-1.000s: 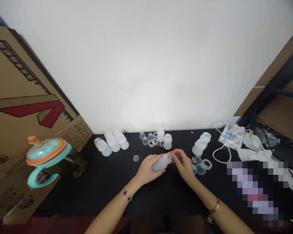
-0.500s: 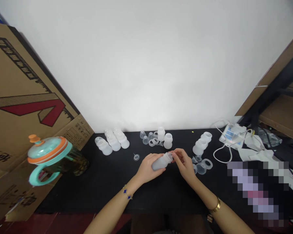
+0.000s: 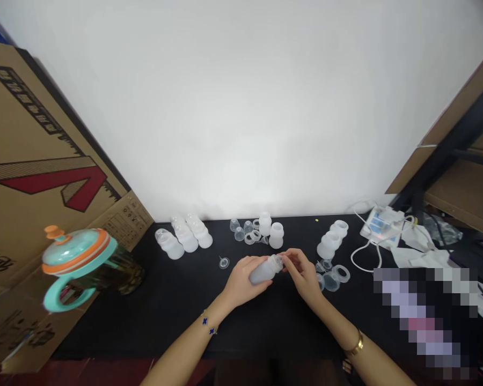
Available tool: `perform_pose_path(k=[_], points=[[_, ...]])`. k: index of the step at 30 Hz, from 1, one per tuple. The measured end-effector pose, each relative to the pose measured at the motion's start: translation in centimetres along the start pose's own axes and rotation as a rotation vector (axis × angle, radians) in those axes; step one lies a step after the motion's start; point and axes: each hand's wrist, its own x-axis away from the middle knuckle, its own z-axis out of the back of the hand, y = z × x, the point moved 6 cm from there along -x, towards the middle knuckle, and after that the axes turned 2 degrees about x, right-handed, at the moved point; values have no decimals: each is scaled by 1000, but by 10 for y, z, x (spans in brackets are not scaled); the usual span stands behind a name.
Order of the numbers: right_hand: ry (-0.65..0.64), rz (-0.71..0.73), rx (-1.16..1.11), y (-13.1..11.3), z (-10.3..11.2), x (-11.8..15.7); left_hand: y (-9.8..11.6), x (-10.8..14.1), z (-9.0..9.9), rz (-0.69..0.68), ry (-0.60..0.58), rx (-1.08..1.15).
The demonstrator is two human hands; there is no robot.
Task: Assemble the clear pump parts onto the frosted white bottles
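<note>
My left hand is wrapped round a translucent white bottle, tilted with its neck up to the right. At the bottle's clear top, the fingers of my right hand are pinched together; what they grip is too small to make out. Left of my hands lies a small clear disc-like part. Behind them stand two open white bottles, with several clear caps and rings beside them. More open white bottles stand at the right, near clear lids and a ring.
Three capped bottles stand at the back left of the black table. A teal and orange lidded jug is by a cardboard box. White cables and a device lie at the right, beside papers.
Both hands stay at the bottle and its top, with only slight finger movement. The whole view has shifted a little.
</note>
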Motion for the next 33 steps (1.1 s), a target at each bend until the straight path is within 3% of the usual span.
perform_pose_path(k=[33], points=[[36,14,147,-5,7,0,7,2,2,-82,38,-201]])
